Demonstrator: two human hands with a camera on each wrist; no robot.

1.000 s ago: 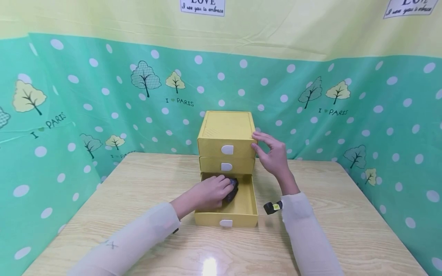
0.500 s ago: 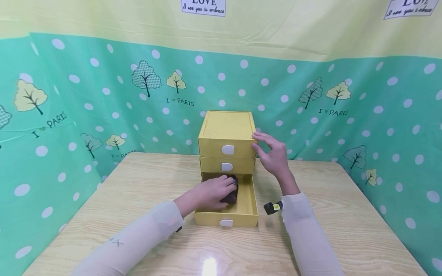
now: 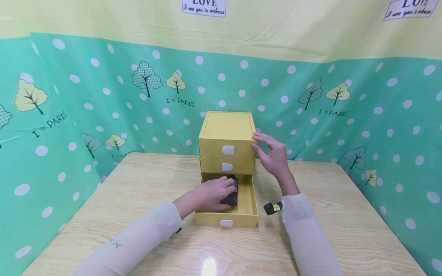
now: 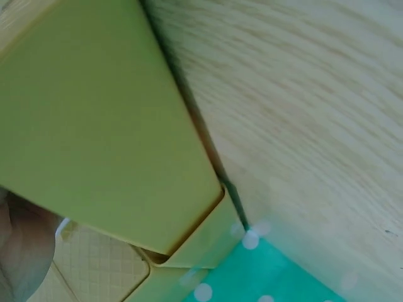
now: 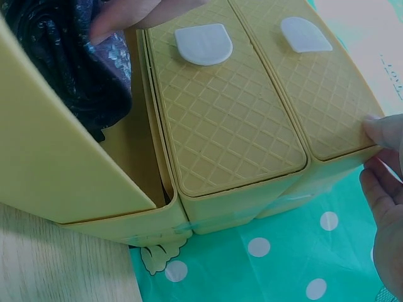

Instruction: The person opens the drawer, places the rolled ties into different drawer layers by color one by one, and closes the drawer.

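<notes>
A yellow drawer unit [image 3: 228, 124] stands at the back of the table, its bottom drawer [image 3: 207, 219] pulled out. Inside lies a bundle of shiny black plastic [image 5: 69, 75], apparently a crumpled bag. My left hand [image 3: 215, 194] reaches over the left wall and grips the bundle, fingers over its top and thumb at the near side; the palm hides part of it. My right hand [image 3: 275, 158] holds the unit's upper right corner. In the right wrist view, that hand's thumb [image 5: 384, 131] lies on the front face and its fingers are on the side.
The two upper drawers are pushed in, with white tabs [image 3: 227, 150] on their fronts. Wood-grain table [image 3: 152, 180] extends on both sides. A green and yellow printed curtain [image 3: 114, 76] hangs behind and along the sides. A black wrist camera [image 3: 272, 207] hangs beside the right sleeve.
Over the last second my left hand has shifted slightly right in the drawer, and the bundle has turned and spread a little under the fingers. My right hand has stayed put.
</notes>
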